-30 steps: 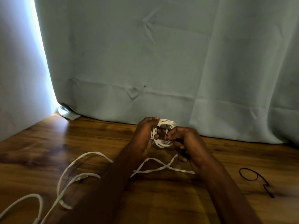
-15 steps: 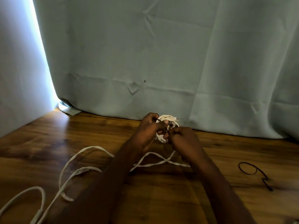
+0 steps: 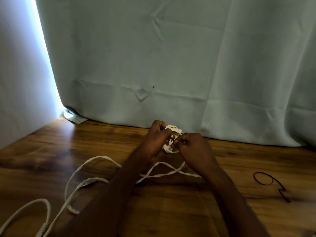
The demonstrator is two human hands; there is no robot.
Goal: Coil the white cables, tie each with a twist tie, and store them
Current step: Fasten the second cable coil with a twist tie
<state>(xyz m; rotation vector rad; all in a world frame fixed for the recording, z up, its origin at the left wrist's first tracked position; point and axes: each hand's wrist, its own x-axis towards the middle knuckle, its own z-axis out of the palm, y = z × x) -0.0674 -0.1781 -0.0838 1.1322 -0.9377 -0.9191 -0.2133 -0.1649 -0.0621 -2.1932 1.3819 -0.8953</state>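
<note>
Your left hand [image 3: 157, 137] has its fingers curled around the left side of a small coiled bundle of white cable [image 3: 171, 139], which you hold raised just above the brown wood-grain tabletop [image 3: 51, 151], close to the pale grey-green curtain [image 3: 171, 57] hanging behind it. Your right hand [image 3: 193, 146] meets the bundle from the other side, its fingertips bunched and pinching at the middle of the coil, where a thin dark strand crosses the white loops; it is too small and shadowed to tell exactly what that strand is or how it is wound. Both hands touch the coil and nearly touch each other. Beneath your forearms a loose length of flat white cable [image 3: 164, 170] lies on the table, crossing over itself just under your right wrist. Further left, more uncoiled white cable [image 3: 71, 182] loops across the wood toward the lower left corner, with a connector end lying near your left forearm. Well to the right of your right arm, a thin black twist tie [image 3: 266, 181] bent into a loop with a crooked tail rests alone on the tabletop. A bright strip of light shows at the curtain's left edge.
</note>
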